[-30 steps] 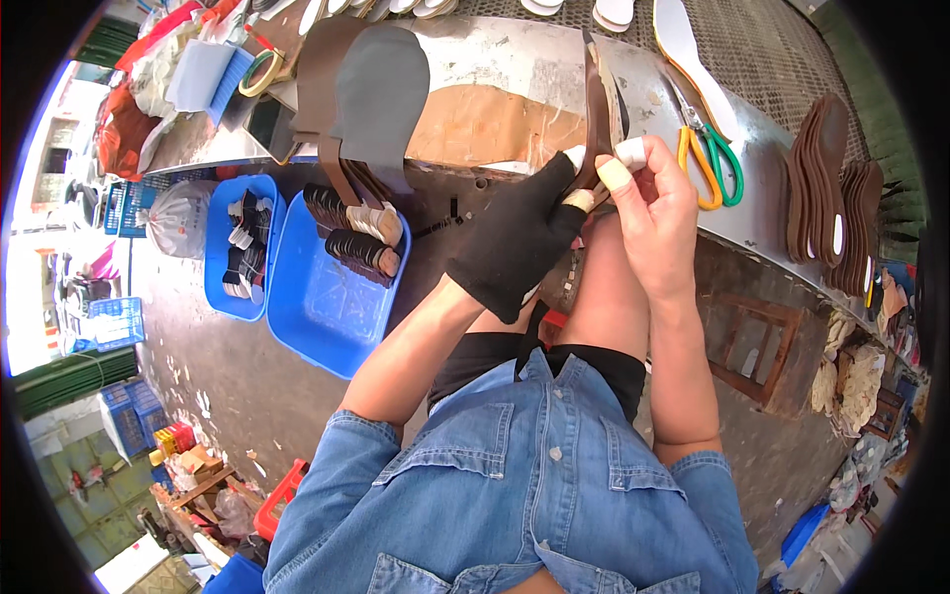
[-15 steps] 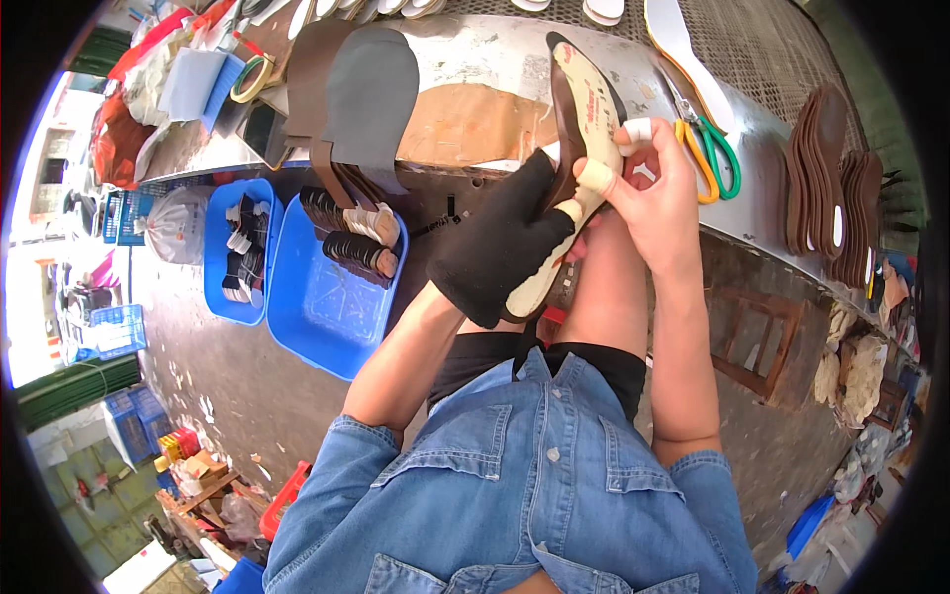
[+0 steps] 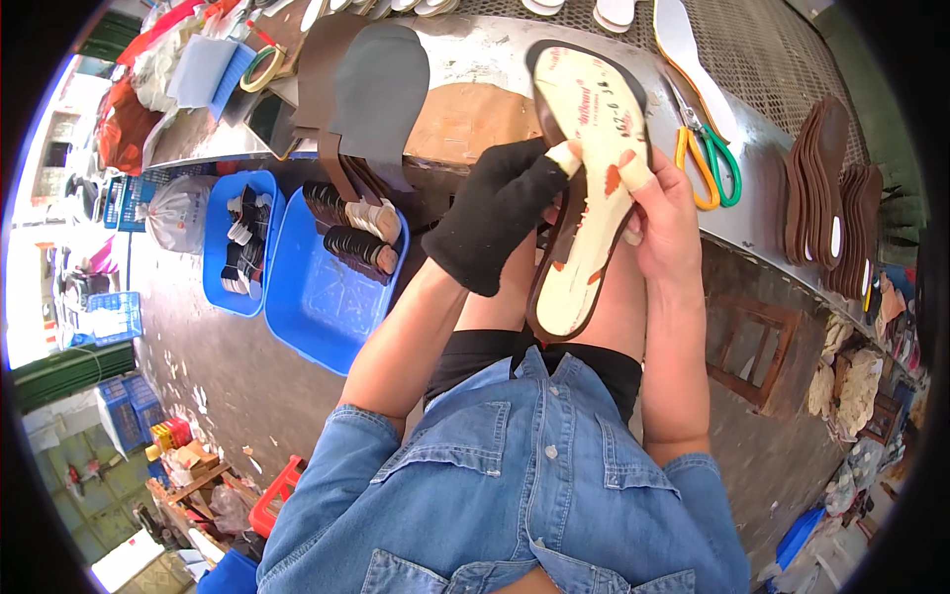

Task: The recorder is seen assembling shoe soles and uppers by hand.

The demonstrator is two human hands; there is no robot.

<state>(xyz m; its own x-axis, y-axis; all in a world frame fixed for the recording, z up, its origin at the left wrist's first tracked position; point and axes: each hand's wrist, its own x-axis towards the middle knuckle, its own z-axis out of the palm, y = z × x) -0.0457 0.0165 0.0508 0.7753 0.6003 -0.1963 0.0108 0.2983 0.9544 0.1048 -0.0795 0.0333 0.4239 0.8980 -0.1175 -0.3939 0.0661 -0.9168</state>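
Between my hands, above my lap, is a shoe insole [image 3: 584, 213] with a cream face, reddish print and a dark brown border sticking out all round. My left hand [image 3: 505, 213], in a black fingerless glove, grips its left edge with the thumb on the cream face. My right hand [image 3: 663, 203] is bare, with pale tape on the thumb, and pinches the right edge; its other fingers are partly hidden behind. Scissors [image 3: 711, 163] with one yellow and one green handle lie on the metal tabletop just beyond my right hand.
Dark brown and grey sole-shaped sheets [image 3: 381, 94] overhang the table [image 3: 485, 54] edge at left, beside a brown paper piece [image 3: 465, 124]. Two blue bins [image 3: 322, 307] with stacked pieces stand below. Brown insole stacks [image 3: 816, 188] sit at right, a white insole [image 3: 683, 49] behind the scissors.
The insole has turned from edge-on to show its cream face more fully. My right hand has lowered slightly and now grips its right edge; my left thumb has moved up the left side.
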